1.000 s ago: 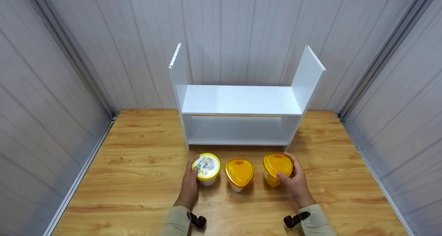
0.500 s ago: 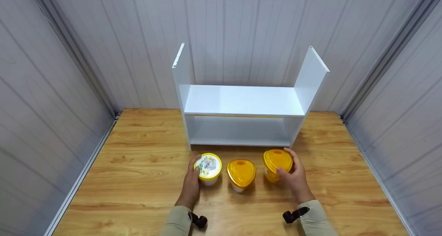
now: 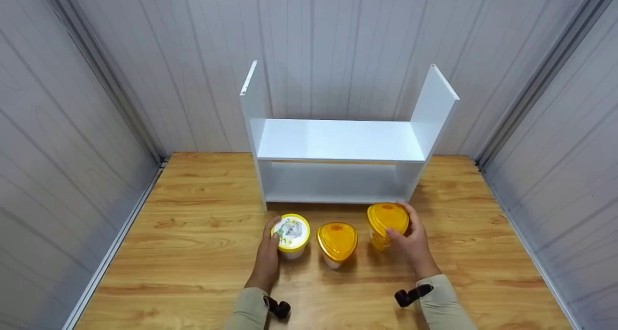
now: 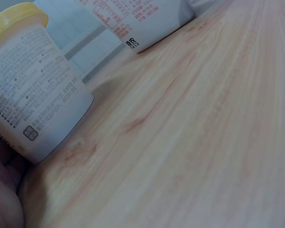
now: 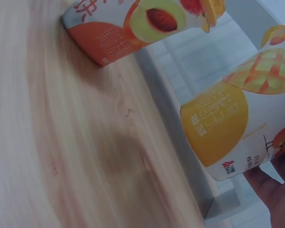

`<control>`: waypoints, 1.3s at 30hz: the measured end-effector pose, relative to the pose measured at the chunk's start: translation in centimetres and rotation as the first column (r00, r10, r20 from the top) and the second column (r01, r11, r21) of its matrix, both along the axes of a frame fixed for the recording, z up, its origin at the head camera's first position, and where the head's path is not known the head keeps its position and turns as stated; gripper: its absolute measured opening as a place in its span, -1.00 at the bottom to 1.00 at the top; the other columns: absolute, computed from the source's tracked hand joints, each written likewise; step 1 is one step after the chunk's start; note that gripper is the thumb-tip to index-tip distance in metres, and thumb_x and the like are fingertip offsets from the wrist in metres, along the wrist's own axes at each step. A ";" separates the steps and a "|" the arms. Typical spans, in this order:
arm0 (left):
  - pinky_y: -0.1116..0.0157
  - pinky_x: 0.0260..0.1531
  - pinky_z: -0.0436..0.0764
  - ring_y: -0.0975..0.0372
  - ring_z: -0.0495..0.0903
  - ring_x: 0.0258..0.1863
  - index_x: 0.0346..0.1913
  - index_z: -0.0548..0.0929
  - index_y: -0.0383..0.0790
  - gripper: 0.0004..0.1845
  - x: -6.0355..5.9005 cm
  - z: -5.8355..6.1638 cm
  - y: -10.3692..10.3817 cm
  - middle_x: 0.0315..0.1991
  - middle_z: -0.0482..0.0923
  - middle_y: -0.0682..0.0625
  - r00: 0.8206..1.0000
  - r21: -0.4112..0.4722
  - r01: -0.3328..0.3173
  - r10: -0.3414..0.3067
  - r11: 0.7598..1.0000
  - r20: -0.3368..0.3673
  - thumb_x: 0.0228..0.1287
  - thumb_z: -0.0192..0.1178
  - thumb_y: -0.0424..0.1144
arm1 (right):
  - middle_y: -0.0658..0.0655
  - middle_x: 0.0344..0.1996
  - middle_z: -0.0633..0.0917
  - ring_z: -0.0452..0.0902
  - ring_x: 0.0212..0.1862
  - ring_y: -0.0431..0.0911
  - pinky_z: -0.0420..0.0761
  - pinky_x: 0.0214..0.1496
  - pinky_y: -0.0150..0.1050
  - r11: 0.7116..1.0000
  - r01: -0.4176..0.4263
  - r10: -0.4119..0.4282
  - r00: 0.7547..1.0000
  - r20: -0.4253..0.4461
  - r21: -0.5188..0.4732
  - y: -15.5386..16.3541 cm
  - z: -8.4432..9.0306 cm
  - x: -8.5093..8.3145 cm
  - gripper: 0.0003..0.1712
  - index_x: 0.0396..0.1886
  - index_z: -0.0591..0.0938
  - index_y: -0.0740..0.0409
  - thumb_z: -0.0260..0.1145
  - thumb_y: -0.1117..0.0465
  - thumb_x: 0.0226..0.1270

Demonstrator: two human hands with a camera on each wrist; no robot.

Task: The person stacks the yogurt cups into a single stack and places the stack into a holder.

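In the head view my left hand (image 3: 266, 261) holds the left side of a round tub (image 3: 292, 232) with a yellow-rimmed lid and an animal picture. The left wrist view shows this printed tub (image 4: 35, 90) standing on the table. My right hand (image 3: 414, 249) grips a cup (image 3: 387, 216) with an orange, rounded-triangle lid, thumb at its front. Seen from the right wrist, that cup (image 5: 228, 123) bears mango pictures and is raised off the table. Between the hands stands a second orange-lidded cup (image 3: 337, 242), which shows peach pictures (image 5: 156, 21) in the right wrist view.
A white two-level shelf (image 3: 341, 139) with tall side panels stands just behind the containers. Its lower board (image 3: 335, 182) lies close to the table (image 3: 203, 238). Panelled walls (image 3: 333, 45) enclose the back and both sides.
My right hand has moved forward toward the shelf, and the mango cup has gone with it. The left hand, round tub and middle cup keep their places.
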State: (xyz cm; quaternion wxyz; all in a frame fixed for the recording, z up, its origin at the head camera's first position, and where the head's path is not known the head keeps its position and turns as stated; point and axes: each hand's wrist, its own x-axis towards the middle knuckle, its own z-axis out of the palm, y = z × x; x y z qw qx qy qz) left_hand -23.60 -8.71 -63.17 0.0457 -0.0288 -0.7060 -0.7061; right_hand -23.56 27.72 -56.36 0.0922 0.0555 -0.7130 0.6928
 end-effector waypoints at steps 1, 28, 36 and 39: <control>-0.07 0.47 -0.01 0.04 0.12 0.51 0.47 0.32 0.10 -0.53 0.0 0.1 0.0 0.50 0.23 -0.11 1.000 -0.009 -0.001 0.001 1.000 -0.003 0.60 -0.21 -0.23 | 0.18 0.33 0.39 0.44 0.21 -0.09 0.49 0.21 -0.45 1.000 0.001 -0.001 1.000 -0.002 0.004 -0.1 0.2 0.0 -0.12 0.51 0.23 0.26 0.37 0.38 0.19; -0.08 0.48 -0.05 0.06 0.09 0.52 0.49 0.31 0.05 -0.53 0.0 -0.4 -0.2 0.50 0.24 -0.08 1.000 0.001 0.003 -0.003 1.000 -0.024 0.62 -0.22 -0.20 | 0.21 0.21 0.50 0.54 0.11 0.01 0.60 0.15 -0.34 0.999 -0.042 0.043 0.996 -0.082 0.012 -1.6 3.1 -0.4 -0.16 0.49 0.29 0.21 0.35 0.45 0.20; -0.09 0.48 -0.05 0.02 0.09 0.52 0.49 0.30 -0.06 -0.53 -0.2 -0.4 -0.1 0.50 0.23 -0.15 0.998 -0.002 -0.001 0.001 1.000 -0.065 0.61 -0.22 -0.24 | 0.22 0.22 0.49 0.54 0.13 0.01 0.59 0.17 -0.34 0.998 -0.050 0.053 0.993 -0.103 0.029 -1.9 3.9 -0.8 -0.15 0.50 0.27 0.24 0.35 0.46 0.20; -0.09 0.48 -0.04 0.00 0.10 0.52 0.48 0.32 -0.04 -0.53 -0.3 -0.4 -0.1 0.50 0.23 -0.16 0.997 -0.001 -0.010 0.010 1.000 -0.071 0.59 -0.22 -0.26 | 0.20 0.24 0.48 0.52 0.15 0.02 0.58 0.18 -0.35 0.999 -0.039 0.042 0.994 -0.097 0.035 -2.0 4.2 -0.9 -0.15 0.50 0.28 0.18 0.36 0.44 0.21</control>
